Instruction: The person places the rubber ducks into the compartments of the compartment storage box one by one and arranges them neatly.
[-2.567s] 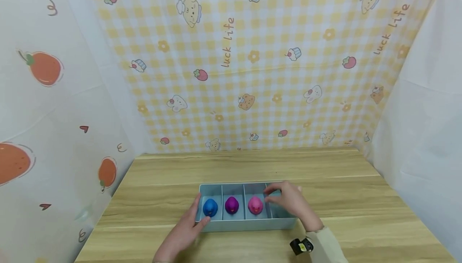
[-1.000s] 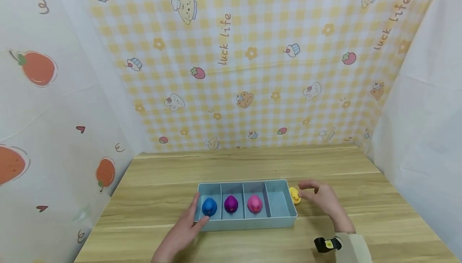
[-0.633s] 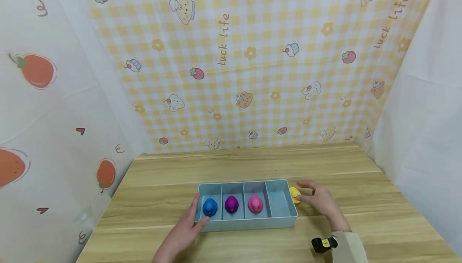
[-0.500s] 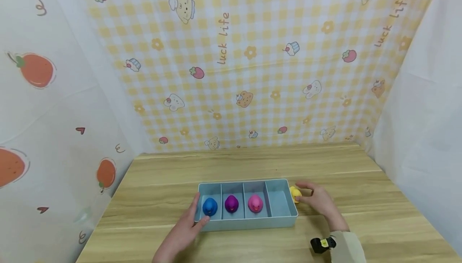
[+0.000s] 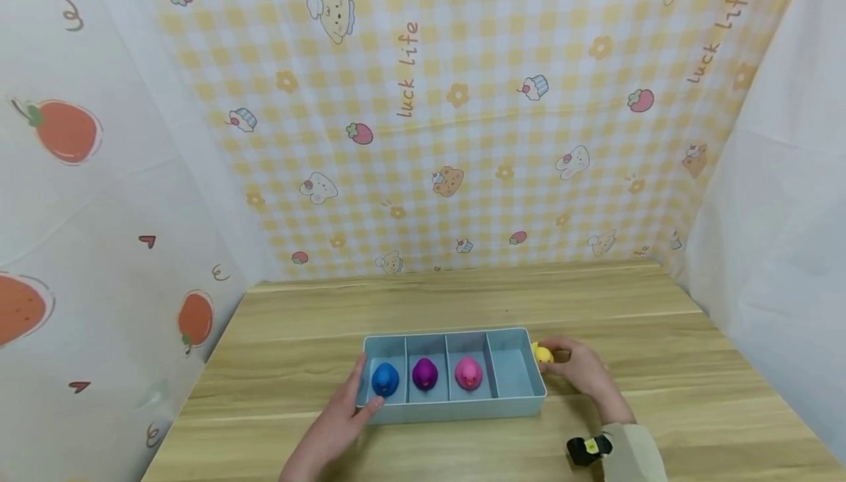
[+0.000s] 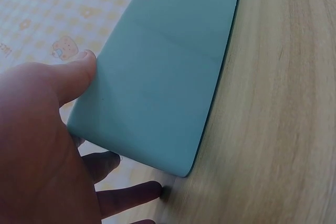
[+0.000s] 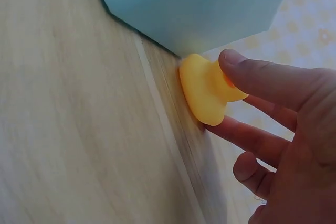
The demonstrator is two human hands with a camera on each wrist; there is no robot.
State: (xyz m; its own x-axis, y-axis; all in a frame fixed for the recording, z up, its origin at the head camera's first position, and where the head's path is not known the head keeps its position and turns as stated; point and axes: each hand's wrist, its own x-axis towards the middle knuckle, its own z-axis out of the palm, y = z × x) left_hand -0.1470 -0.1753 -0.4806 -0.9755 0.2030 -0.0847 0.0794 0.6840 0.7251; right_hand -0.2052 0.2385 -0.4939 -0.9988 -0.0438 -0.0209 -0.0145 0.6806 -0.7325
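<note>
A pale blue-green box (image 5: 456,411) with several compartments in a row lies on the table. From the left, it holds a blue rubber duck (image 5: 385,379), a purple one and a pink rubber duck (image 5: 468,373); the rightmost compartment is bare. My left hand (image 5: 337,416) grips the box's left end, thumb at the front rim and fingers along the side. Against the outer right end is a yellow rubber duck (image 5: 543,354). My right hand (image 5: 584,373) pinches this yellow duck (image 7: 202,90) between thumb and fingers, hiding part of it.
The wood-grain table (image 5: 330,306) extends around the box. Behind it hangs a yellow checked cloth (image 5: 410,173), with white cloths at both sides. A black device (image 5: 587,450) is strapped at my right wrist.
My right hand has come out from over the box's right compartment, gone right and closed on the yellow duck, which now faces a little differently. My left hand has stayed put.
</note>
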